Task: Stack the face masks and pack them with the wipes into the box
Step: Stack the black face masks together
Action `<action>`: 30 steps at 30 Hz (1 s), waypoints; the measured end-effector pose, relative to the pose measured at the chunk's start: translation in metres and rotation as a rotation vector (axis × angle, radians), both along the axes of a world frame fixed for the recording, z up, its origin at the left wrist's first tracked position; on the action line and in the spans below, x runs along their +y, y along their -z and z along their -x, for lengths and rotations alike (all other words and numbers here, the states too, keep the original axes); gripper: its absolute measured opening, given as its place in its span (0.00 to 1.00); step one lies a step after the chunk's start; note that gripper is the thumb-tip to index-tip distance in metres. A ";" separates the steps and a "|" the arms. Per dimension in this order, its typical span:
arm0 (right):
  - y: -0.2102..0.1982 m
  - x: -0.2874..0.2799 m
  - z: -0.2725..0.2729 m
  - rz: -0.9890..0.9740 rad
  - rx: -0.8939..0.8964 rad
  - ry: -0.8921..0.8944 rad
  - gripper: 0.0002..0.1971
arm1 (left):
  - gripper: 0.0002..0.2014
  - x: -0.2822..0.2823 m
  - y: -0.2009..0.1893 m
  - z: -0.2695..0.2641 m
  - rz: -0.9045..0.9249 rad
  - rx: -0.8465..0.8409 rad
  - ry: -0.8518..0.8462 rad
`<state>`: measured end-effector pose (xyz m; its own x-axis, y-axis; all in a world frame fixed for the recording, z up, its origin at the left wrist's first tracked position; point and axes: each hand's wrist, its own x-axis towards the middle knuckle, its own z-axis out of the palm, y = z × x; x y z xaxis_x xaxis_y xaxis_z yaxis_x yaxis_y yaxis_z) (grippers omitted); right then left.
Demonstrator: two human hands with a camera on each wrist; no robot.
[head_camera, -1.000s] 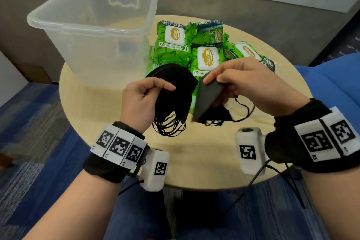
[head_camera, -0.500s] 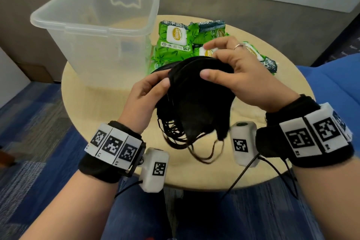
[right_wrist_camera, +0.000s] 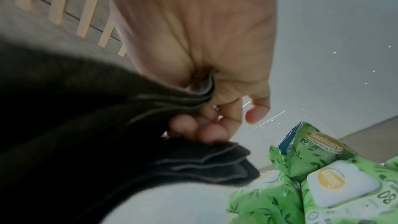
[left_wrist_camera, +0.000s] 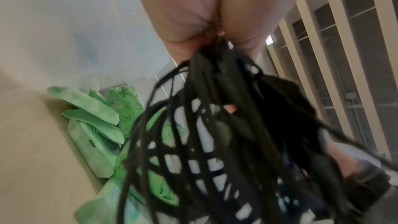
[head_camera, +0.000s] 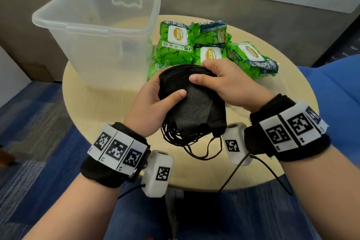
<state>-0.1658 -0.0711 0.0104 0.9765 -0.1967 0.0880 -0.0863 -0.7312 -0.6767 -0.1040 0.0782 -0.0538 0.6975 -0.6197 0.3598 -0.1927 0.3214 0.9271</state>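
Over table (head_camera: 109, 103), both hands' fingers (head_camera: 176, 94) grip masks (head_camera: 196, 107).

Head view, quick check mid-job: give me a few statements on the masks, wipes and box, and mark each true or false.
1. Both hands hold the stack of black masks. True: the left hand and right hand each grip it.
2. The masks are already in the clear box. False: they are held above the table, outside the box.
3. The green wipes packs lie on the table beside the box. True.
4. Some wipes packs are in the box. False: none shows through its clear walls.
5. The ear loops hang loose below the stack. True.
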 end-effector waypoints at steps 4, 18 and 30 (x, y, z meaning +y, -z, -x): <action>0.006 -0.003 0.007 0.123 -0.023 0.069 0.15 | 0.27 0.002 0.000 -0.001 -0.048 -0.077 -0.026; 0.005 -0.029 0.017 -0.476 -0.125 0.172 0.09 | 0.39 0.003 0.012 -0.001 -0.182 0.127 0.079; 0.023 -0.033 0.023 -0.718 0.014 0.120 0.18 | 0.26 -0.002 0.007 0.000 0.130 0.379 0.025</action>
<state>-0.1888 -0.1045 -0.0123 0.9446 -0.3070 -0.1158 -0.1506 -0.0919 -0.9843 -0.1037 0.0762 -0.0608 0.7810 -0.6047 0.1560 0.1650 0.4407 0.8824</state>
